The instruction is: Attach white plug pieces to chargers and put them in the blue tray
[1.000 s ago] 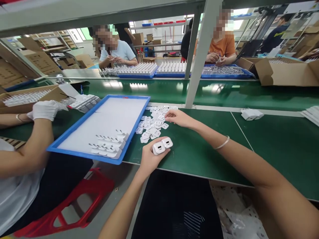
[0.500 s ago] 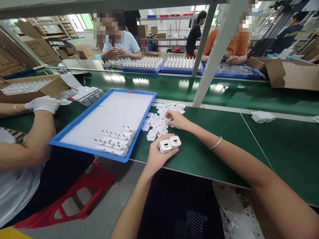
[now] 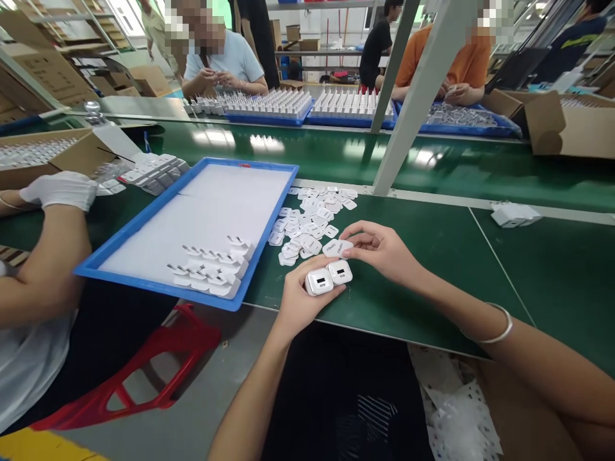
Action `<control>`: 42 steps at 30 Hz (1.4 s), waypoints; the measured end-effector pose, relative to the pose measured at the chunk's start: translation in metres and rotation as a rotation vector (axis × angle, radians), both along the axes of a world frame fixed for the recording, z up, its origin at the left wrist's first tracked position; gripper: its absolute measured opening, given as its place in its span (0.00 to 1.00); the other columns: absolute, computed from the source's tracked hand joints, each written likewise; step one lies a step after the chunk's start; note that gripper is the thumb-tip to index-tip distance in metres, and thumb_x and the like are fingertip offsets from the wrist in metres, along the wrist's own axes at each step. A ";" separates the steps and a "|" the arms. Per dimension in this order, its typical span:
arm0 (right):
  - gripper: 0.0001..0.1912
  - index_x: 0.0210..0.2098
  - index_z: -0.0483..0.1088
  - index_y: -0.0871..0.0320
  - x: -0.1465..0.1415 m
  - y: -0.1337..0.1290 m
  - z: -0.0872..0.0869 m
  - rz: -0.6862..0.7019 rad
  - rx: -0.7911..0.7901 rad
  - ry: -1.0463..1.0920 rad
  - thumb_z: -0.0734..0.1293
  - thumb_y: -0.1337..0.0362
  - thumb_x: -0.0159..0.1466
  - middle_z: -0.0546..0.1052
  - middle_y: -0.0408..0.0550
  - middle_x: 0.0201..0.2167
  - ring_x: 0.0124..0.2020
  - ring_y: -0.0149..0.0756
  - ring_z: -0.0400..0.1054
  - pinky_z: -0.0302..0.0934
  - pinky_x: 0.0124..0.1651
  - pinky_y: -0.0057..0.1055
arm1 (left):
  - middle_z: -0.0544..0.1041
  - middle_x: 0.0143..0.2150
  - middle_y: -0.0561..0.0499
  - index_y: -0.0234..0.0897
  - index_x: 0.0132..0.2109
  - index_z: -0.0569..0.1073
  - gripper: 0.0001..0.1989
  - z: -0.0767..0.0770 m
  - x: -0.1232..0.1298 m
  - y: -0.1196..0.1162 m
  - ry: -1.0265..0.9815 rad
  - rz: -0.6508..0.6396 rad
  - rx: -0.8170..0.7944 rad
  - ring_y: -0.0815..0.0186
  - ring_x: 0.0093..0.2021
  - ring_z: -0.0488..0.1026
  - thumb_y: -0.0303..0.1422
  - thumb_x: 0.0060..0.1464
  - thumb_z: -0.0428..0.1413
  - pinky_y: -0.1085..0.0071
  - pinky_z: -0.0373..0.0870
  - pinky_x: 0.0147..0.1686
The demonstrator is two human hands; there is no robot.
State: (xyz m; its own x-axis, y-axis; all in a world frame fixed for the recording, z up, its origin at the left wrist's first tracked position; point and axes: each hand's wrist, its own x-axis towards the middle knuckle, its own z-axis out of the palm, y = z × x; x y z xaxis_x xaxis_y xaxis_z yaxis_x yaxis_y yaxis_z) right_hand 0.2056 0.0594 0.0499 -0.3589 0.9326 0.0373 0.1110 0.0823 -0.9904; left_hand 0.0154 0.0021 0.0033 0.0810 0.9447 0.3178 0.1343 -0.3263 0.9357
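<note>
Two white USB chargers (image 3: 329,278) sit side by side, touching, in the person's left hand (image 3: 295,293), above the near edge of the tabletop (image 3: 456,240), their port ends turned up toward the camera; that hand is wrapped firmly around them. Just behind them, the right hand (image 3: 384,253) pinches what look like two thin white face plates (image 3: 335,248) between thumb and fingers, the plates partly overlapping and marked with small print too fine to read. Likely troubles from here: the slick plates could slide apart or drop if the pinch loosens, and a charger could twist out of line with its neighbour if the left hand's grip slackens. Near both hands lies one heap of loose plates (image 3: 307,224), dozens of them, overlapping too much for an exact count. Beside it is one shallow blue tray (image 3: 144,218), with a cluster of roughly eight or nine pronged chargers (image 3: 211,274) in its near right corner; their overlap blurs the number. Well off to the right, a white charger pair (image 3: 515,214), seemingly two, rests near the tabletop's far edge. Farther left, one co-worker's white-gloved hand (image 3: 65,190) shows, above one red stool (image 3: 192,331).
</note>
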 end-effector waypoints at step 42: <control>0.18 0.20 0.68 0.57 -0.005 -0.034 0.006 0.039 -0.524 0.248 0.78 0.57 0.53 0.64 0.39 0.17 0.22 0.28 0.55 0.49 0.28 0.30 | 0.82 0.50 0.47 0.43 0.50 0.79 0.19 -0.003 0.002 -0.004 0.158 0.115 0.248 0.58 0.51 0.79 0.27 0.50 0.66 0.61 0.78 0.51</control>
State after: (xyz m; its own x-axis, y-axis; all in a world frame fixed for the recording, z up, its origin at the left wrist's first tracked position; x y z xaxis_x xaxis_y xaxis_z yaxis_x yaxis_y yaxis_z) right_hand 0.2003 0.0250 0.0562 -0.4332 0.8354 -0.3382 -0.1230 -0.4265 -0.8961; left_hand 0.0177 -0.0020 0.0002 0.0449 0.8456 0.5319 0.3206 -0.5165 0.7940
